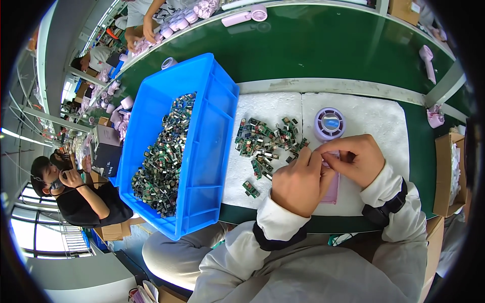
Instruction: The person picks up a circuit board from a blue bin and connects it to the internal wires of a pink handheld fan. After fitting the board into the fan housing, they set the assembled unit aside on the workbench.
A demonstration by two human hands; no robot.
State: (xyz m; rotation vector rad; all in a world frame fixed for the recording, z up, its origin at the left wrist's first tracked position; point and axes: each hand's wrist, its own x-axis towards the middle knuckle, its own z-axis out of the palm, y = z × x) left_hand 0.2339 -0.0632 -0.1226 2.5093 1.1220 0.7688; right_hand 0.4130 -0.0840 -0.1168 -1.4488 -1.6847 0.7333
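Observation:
A handheld fan with a round purple head [330,123] and a flat pink handle [330,194] lies on a white foam sheet [371,113]. My left hand [297,186] is closed at the handle's left side, its thumb on the handle. From the right, my right hand [359,160] pinches thumb and forefinger together over the upper handle. What sits between those fingertips is hidden. Just left of my hands is a loose pile of small green circuit boards [260,139] with metal parts. One small cluster of boards [250,189] lies apart, nearer me.
A deep blue bin [209,151] full of circuit boards stands tilted at left. Beyond is a green conveyor belt [323,45] carrying a pink fan [245,16]; another pink fan [428,63] lies far right. Cardboard box [449,177] at right. Co-workers sit at far left and across.

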